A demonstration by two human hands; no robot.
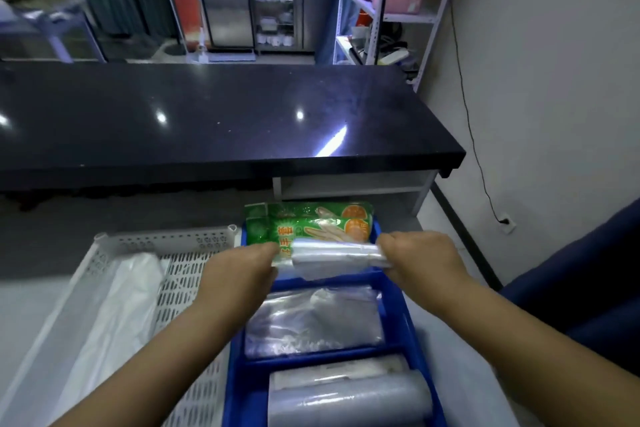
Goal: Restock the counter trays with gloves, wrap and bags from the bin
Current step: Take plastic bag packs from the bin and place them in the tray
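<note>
Nearest to the camera is the blue tray (239, 392), which has three compartments in a row. In the closest compartment lies a roll of wrap (349, 399), with a second pack just behind it. The middle compartment holds flat clear bags (311, 319).

Above the divider between the middle and the far compartment, the left hand (239, 270) and the right hand (419, 256) carry a clear plastic bundle (332, 256) between them. Each hand grips one end of it, fingers curled around the plastic. The bundle is level, and it is in the air, not resting on anything. Whether it is bags or wrap I cannot tell.

Just behind the bundle, the far compartment is filled with green glove packets (311, 222), which stick up over the rim. Left of the tray stands the white bin (162, 234), perforated, with a white plastic sheet (114, 302) inside it. Further away are the black counter (207, 114), glossy and bare, and behind it the shelves (381, 10).

In my judgement the step in hand is the placing of this bundle into the tray. All three compartments already have stock, so the work seems well advanced. The next move asks to choose the right compartment, most likely the middle one with the similar clear bags, then to lower the bundle flat and let go with both hands together. The plastic looks slippery and soft, so it may unfold or slide if one end is released first.
</note>
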